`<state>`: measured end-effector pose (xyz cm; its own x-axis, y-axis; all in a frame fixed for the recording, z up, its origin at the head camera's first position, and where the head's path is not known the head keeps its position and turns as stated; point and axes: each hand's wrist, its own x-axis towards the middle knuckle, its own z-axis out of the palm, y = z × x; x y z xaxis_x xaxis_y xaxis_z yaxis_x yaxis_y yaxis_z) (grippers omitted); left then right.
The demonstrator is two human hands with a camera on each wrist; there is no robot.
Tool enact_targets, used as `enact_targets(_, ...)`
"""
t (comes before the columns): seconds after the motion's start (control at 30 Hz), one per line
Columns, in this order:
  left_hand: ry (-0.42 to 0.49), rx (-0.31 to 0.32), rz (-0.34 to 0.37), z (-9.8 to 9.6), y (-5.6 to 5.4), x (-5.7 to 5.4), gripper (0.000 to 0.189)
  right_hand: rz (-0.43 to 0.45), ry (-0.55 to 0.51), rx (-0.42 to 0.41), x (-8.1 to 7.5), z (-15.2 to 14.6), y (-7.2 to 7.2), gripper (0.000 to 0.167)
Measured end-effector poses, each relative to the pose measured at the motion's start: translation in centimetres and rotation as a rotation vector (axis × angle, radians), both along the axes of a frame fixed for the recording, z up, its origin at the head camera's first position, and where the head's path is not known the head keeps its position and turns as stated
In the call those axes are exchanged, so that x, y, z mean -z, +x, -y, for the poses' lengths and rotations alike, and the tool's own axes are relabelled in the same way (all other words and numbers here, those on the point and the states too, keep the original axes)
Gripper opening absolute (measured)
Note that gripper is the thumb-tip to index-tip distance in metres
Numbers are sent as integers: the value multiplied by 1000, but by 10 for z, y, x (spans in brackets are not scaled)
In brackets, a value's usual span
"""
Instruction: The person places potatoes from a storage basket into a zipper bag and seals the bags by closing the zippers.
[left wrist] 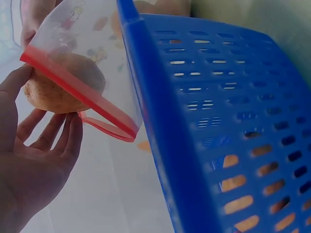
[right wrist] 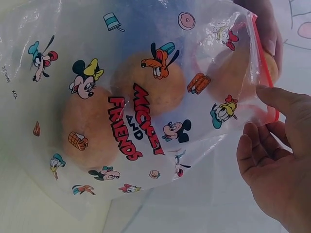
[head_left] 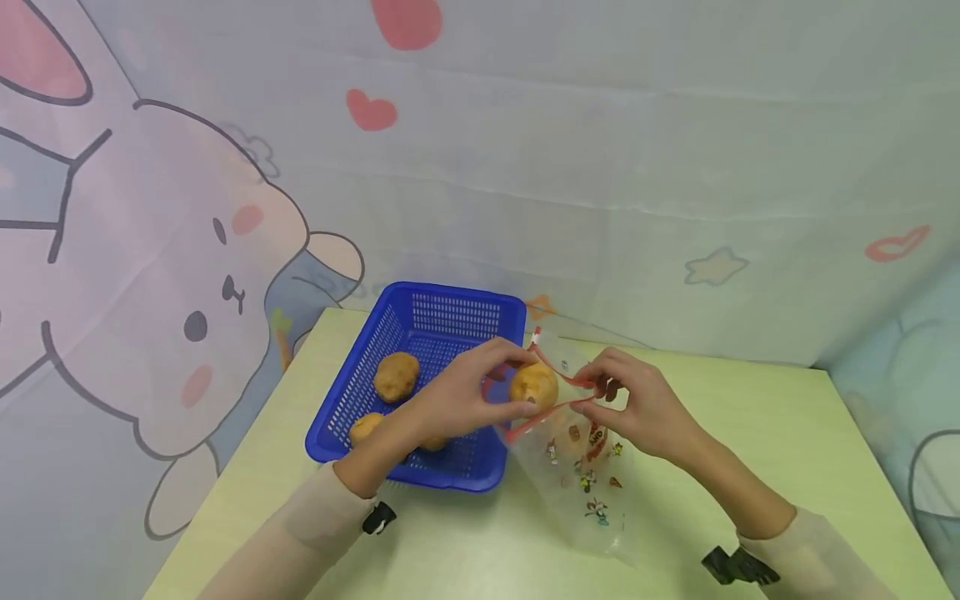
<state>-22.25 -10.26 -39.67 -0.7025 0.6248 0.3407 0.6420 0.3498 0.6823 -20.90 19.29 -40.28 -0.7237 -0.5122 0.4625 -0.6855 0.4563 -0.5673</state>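
Note:
My left hand (head_left: 465,387) grips a potato (head_left: 534,386) between thumb and fingers, right at the mouth of a clear zip bag (head_left: 592,500). In the left wrist view this potato (left wrist: 63,82) sits partly behind the bag's red zip edge (left wrist: 82,92). My right hand (head_left: 645,408) pinches the right end of that mouth, which gapes toward the left hand. Through the printed plastic in the right wrist view, one potato (right wrist: 92,136) and another potato (right wrist: 163,90) show inside the bag.
Left of the bag stands a blue slotted basket (head_left: 468,483) on the pale yellow-green table (head_left: 750,433). In it lie a potato (head_left: 396,377), a second potato (head_left: 365,427) and one partly hidden by the left forearm. A printed cloth (head_left: 600,167) hangs behind.

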Motion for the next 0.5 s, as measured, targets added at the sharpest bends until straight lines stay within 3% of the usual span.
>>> enact_targets(0.3,6,-29,57,0,-1,6,52,1,-8,-19,0,5,-1,25)
enact_targets(0.5,38,-44,40,13,-2,4,50,0,-10,-11,1,6,-2,27)
